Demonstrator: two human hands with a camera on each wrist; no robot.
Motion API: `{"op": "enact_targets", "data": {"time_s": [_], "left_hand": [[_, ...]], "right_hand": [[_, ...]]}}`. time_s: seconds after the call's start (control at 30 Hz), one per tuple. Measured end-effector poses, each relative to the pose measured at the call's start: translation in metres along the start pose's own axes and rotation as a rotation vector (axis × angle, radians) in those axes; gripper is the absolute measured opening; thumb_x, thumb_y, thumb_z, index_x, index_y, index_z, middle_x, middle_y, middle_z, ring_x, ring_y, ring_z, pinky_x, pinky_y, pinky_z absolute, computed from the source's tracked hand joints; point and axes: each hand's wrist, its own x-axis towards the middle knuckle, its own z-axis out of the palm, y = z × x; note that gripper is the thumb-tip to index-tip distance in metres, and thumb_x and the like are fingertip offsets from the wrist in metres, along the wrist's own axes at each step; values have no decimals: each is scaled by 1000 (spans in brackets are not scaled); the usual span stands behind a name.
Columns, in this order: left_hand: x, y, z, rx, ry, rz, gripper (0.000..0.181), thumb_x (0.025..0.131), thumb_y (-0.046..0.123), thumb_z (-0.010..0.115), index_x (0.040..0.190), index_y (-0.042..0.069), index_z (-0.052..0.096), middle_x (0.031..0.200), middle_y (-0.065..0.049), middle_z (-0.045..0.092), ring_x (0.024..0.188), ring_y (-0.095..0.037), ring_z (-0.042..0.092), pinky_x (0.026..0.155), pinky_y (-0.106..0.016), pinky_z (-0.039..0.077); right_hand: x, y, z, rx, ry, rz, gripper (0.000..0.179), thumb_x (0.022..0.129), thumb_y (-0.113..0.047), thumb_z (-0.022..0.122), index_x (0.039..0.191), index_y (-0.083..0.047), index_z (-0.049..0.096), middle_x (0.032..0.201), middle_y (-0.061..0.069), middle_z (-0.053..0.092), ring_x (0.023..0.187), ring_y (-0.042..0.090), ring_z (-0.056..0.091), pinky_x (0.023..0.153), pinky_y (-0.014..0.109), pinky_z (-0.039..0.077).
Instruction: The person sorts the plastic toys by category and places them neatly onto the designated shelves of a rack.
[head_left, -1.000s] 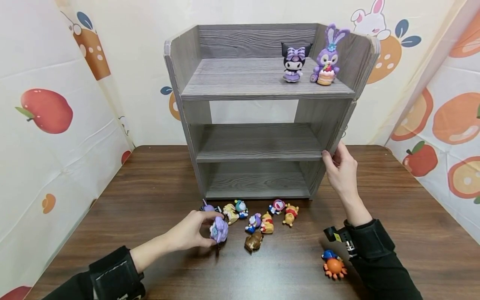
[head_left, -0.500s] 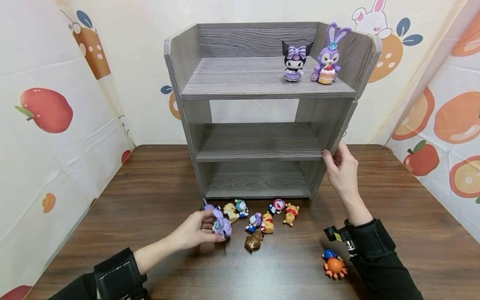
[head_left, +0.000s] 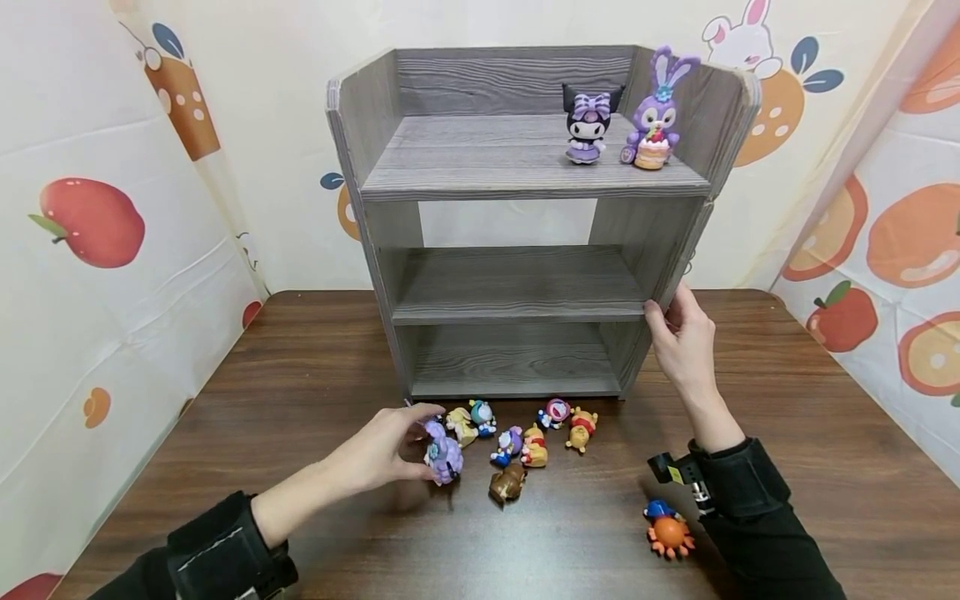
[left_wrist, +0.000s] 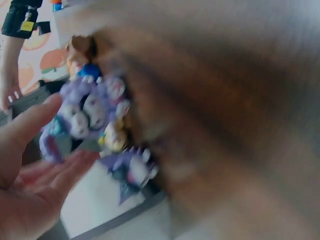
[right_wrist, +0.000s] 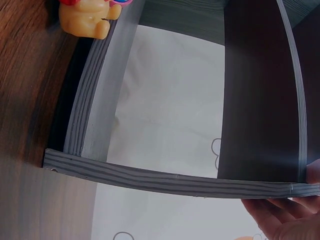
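Note:
A fluffy purple figurine (head_left: 446,460) with a black-and-white face stands on the table, left of the shelf's front. My left hand (head_left: 375,454) is around it, thumb and fingers spread apart. In the left wrist view, the thumb (left_wrist: 42,117) and straight fingers (left_wrist: 75,172) lie at the figurine's near side; whether they touch it I cannot tell. A second purple figurine (left_wrist: 135,170) lies beyond the fingers, mostly hidden in the head view. My right hand (head_left: 682,337) grips the right side panel of the grey wooden shelf (head_left: 517,283), thumb on its front edge.
Several small figurines lie before the shelf, among them a yellow bear (head_left: 581,429), a brown one (head_left: 507,483) and a yellow-dressed one (head_left: 461,427). An orange crab-like toy (head_left: 669,535) lies near the right forearm. On the top board stand a black-and-purple figurine (head_left: 587,129) and a purple rabbit (head_left: 656,125).
My left hand carried the fluffy purple figurine slightly right, then its fingers spread while the figurine stayed in place. The right hand has not moved.

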Motion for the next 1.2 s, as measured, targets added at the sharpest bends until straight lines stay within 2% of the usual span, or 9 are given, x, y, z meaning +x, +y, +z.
{"op": "enact_targets", "data": {"time_s": [0.2, 0.4, 0.5, 0.6, 0.8, 0.9, 1.0, 1.1, 1.2], "left_hand": [[8, 4, -14, 321, -111, 199, 59, 66, 8, 76, 118, -2, 50, 120, -12, 49, 110, -23, 47, 87, -34, 40], [17, 2, -14, 467, -225, 434, 54, 67, -7, 67, 118, 4, 53, 127, -11, 46, 121, -25, 38, 95, -35, 33], [20, 2, -11, 544, -250, 508, 52, 67, -12, 62, 115, 7, 57, 125, -7, 49, 121, -24, 38, 98, -36, 29], [21, 2, -8, 595, -246, 545, 43, 68, -10, 63, 108, 7, 61, 116, -4, 54, 118, -24, 41, 98, -37, 28], [23, 3, -6, 603, -224, 525, 36, 63, -5, 68, 95, 10, 62, 96, 3, 57, 106, -18, 49, 98, -37, 28], [24, 4, -7, 622, -219, 485, 33, 62, 5, 75, 92, 12, 61, 91, 4, 56, 95, -14, 49, 91, -30, 37], [24, 5, -7, 638, -219, 421, 33, 63, 19, 78, 91, 12, 61, 87, 5, 55, 87, -12, 49, 77, -25, 43], [23, 7, -5, 616, -209, 323, 31, 64, 27, 77, 86, 12, 61, 82, 4, 53, 80, -11, 50, 66, -24, 44], [21, 8, -2, 586, -158, 226, 31, 64, 32, 76, 78, 11, 60, 75, 5, 51, 70, -9, 50, 59, -25, 43]], "right_hand": [[0, 0, 0, 1, 0, 2, 25, 84, 6, 47, 108, 11, 51, 92, 27, 60, 74, -13, 51, 61, 5, 39], [0, 0, 0, 2, -2, 8, 26, 84, 5, 47, 109, 11, 51, 93, 27, 60, 74, -12, 52, 61, 5, 40], [0, 0, 0, 4, -3, 10, 26, 84, 5, 47, 110, 11, 51, 94, 26, 60, 75, -11, 52, 62, 6, 40], [0, 0, 0, 2, -2, 11, 27, 84, 5, 47, 110, 10, 51, 94, 26, 60, 75, -11, 52, 62, 6, 40], [0, 1, 0, -1, -2, 12, 26, 84, 5, 47, 109, 10, 51, 94, 26, 60, 75, -12, 51, 62, 6, 40], [0, 1, 0, -5, 2, 12, 26, 84, 5, 47, 109, 10, 51, 94, 26, 61, 75, -12, 51, 62, 6, 40], [0, 1, 0, -11, 6, 10, 26, 84, 5, 47, 109, 10, 52, 93, 26, 61, 75, -13, 51, 62, 5, 39], [0, 1, 0, -16, 9, 8, 26, 84, 5, 47, 108, 10, 52, 93, 26, 61, 74, -13, 51, 62, 5, 39], [0, 1, 1, -18, 7, 8, 25, 84, 4, 47, 108, 10, 52, 92, 25, 61, 74, -12, 51, 62, 5, 39]]}}
